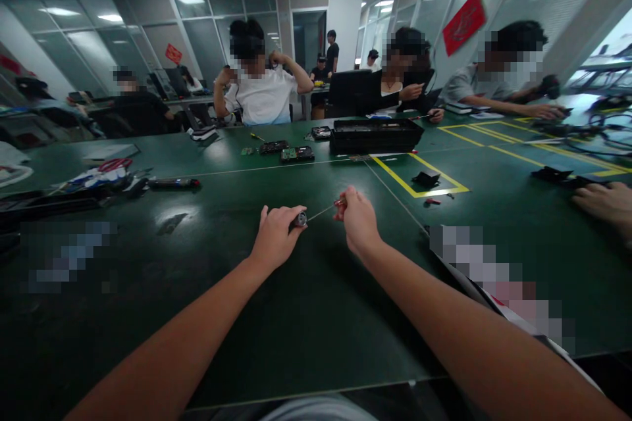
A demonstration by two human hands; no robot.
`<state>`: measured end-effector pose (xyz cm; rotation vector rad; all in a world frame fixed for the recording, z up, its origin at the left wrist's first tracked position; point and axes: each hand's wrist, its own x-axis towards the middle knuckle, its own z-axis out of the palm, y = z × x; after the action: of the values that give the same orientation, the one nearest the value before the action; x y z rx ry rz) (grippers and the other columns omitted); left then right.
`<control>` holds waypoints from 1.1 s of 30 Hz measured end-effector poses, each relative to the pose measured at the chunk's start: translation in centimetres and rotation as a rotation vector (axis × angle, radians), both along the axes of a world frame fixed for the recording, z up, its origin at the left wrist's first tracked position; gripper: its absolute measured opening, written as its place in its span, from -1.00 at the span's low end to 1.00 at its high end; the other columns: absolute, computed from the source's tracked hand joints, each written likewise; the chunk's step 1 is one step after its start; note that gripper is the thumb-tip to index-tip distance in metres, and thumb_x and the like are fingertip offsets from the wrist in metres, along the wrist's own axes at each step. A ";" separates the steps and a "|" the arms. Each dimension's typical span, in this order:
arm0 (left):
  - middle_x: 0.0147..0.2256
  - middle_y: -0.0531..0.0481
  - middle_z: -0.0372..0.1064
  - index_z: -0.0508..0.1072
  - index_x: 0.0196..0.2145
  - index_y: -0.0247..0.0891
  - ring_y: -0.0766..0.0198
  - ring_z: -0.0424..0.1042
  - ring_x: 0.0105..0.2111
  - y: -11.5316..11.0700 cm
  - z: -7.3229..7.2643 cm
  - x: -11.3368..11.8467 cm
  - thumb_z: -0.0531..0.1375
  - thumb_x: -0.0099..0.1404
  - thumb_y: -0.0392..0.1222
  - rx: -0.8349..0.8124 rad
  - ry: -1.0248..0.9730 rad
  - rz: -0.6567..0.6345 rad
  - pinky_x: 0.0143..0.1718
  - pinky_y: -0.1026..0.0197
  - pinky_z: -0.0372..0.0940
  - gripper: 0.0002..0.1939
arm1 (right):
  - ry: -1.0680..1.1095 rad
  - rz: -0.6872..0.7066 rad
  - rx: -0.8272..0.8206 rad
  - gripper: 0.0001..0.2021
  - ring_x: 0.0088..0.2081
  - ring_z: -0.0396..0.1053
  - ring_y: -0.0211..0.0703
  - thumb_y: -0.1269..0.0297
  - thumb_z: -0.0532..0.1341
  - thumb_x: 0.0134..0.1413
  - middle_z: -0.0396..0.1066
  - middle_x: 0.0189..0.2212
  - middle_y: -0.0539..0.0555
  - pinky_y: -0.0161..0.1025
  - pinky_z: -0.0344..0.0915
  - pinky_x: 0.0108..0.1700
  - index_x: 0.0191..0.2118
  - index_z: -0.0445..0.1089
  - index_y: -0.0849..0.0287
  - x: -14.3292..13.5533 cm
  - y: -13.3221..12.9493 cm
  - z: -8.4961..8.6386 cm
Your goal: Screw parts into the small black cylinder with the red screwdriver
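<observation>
My left hand (279, 230) is closed on a small dark cylinder (301, 219) whose round, metallic-looking end faces me. In my right hand (358, 214) is a screwdriver (322, 212), its handle mostly hidden by my fingers, with a bit of red showing. The thin shaft slants left and down to the cylinder. I cannot tell whether its tip touches the cylinder or passes beside it. Both hands are held just above the green table (296, 329).
A long black bin (378, 138) stands ahead, with circuit boards and drives (297, 154) to its left. A dark cylindrical tool (174, 183) lies left. A black bracket-like part (425, 179) sits inside yellow tape. At right rests another person's hand (605, 205); several people sit across.
</observation>
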<state>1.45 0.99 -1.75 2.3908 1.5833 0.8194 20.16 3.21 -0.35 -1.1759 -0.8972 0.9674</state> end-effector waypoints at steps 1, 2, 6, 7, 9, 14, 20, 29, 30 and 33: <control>0.02 -0.02 0.43 0.37 0.15 -0.04 0.04 0.35 0.08 0.0 0.0 0.1 0.18 0.41 -0.18 -0.008 0.005 -0.001 0.35 -0.39 -0.13 -0.63 | -0.020 -0.050 0.001 -0.69 -0.49 0.29 -0.17 0.01 0.04 0.29 0.33 -0.49 -0.01 -0.20 0.27 -0.42 -0.38 0.28 0.08 0.2 0.2 -0.1; 0.01 -0.02 0.43 0.38 0.15 -0.04 0.04 0.35 0.08 0.0 0.0 0.1 0.18 0.41 -0.18 -0.028 0.007 -0.002 0.35 -0.40 -0.14 -0.63 | -0.061 -0.089 0.020 -0.69 -0.47 0.30 -0.16 0.01 0.04 0.30 0.34 -0.47 0.00 -0.19 0.26 -0.41 -0.38 0.28 0.07 0.4 0.4 -0.2; -0.02 -0.03 0.44 0.40 0.13 -0.04 0.03 0.35 0.06 0.2 -0.2 0.2 0.19 0.41 -0.18 -0.108 0.010 -0.015 0.35 -0.43 -0.17 -0.65 | -0.270 -0.125 0.148 -0.70 -0.39 0.34 -0.13 0.01 0.01 0.34 0.38 -0.42 0.02 -0.16 0.25 -0.33 -0.30 0.31 0.08 0.7 0.0 0.1; -0.02 -0.03 0.45 0.40 0.13 -0.04 0.02 0.35 0.06 0.2 -0.3 0.2 0.19 0.40 -0.18 -0.116 0.009 -0.014 0.35 -0.43 -0.17 -0.64 | -0.314 -0.115 0.174 -0.70 -0.38 0.34 -0.13 0.02 0.00 0.35 0.39 -0.41 0.02 -0.15 0.24 -0.31 -0.28 0.31 0.08 0.6 -0.3 0.3; -0.03 -0.05 0.45 0.40 0.14 -0.05 0.02 0.35 0.05 0.3 -0.4 0.2 0.20 0.40 -0.18 -0.126 0.004 -0.013 0.34 -0.43 -0.17 -0.64 | -0.412 -0.097 0.219 -0.72 -0.38 0.34 -0.13 0.06 0.00 0.36 0.39 -0.42 0.01 -0.14 0.22 -0.29 -0.26 0.31 0.10 0.5 -0.9 0.7; -0.02 -0.06 0.43 0.43 0.06 -0.11 0.02 0.36 0.04 0.2 -0.1 0.0 0.20 0.39 -0.16 -0.143 -0.059 -0.012 0.30 -0.31 0.04 -0.71 | -0.501 -0.112 0.297 -0.74 -0.40 0.32 -0.16 0.08 0.00 0.39 0.39 -0.43 0.00 -0.16 0.20 -0.30 -0.23 0.30 0.11 0.3 -1.7 1.5; -0.06 -0.09 0.41 0.43 -0.03 -0.22 0.10 0.40 -0.06 -0.1 1.6 0.0 0.21 0.37 -0.17 -0.154 -0.205 0.011 0.01 0.06 0.32 -0.77 | -0.466 -0.210 0.406 -0.77 -0.42 0.31 -0.19 0.11 0.01 0.40 0.36 -0.45 -0.03 -0.18 0.21 -0.33 -0.20 0.29 0.10 0.6 -1.7 1.7; -0.15 -0.04 0.48 0.47 -0.05 -0.14 0.12 0.47 -0.18 2.5 2.7 1.8 0.25 0.31 -0.14 -0.316 0.003 -0.015 -0.15 0.14 0.32 -0.75 | -0.390 -0.261 0.525 -0.79 -0.42 0.34 -0.21 0.12 0.01 0.39 0.36 -0.45 -0.05 -0.19 0.26 -0.32 -0.20 0.29 0.09 0.7 -1.7 1.9; -0.18 -0.03 0.49 0.49 -0.08 -0.13 0.12 0.47 -0.20 3.0 2.7 2.3 0.28 0.31 -0.09 -0.326 0.061 -0.024 -0.18 0.14 0.31 -0.77 | -0.392 -0.258 0.527 -0.79 -0.42 0.34 -0.21 0.12 0.01 0.39 0.36 -0.45 -0.05 -0.19 0.26 -0.32 -0.19 0.29 0.08 0.7 -1.7 1.9; -0.12 -0.07 0.50 0.50 -0.01 -0.09 0.06 0.48 -0.15 4.6 2.4 3.5 0.26 0.33 -0.01 -0.332 0.204 -0.032 -0.19 0.13 0.31 -0.70 | -0.387 -0.242 0.515 -0.79 -0.42 0.34 -0.21 0.11 0.01 0.40 0.36 -0.45 -0.05 -0.19 0.26 -0.32 -0.18 0.29 0.09 0.8 -1.7 1.9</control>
<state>4.99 5.61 0.68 2.3049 1.5982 0.2832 20.92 1.52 1.55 -1.0032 -1.1919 0.2816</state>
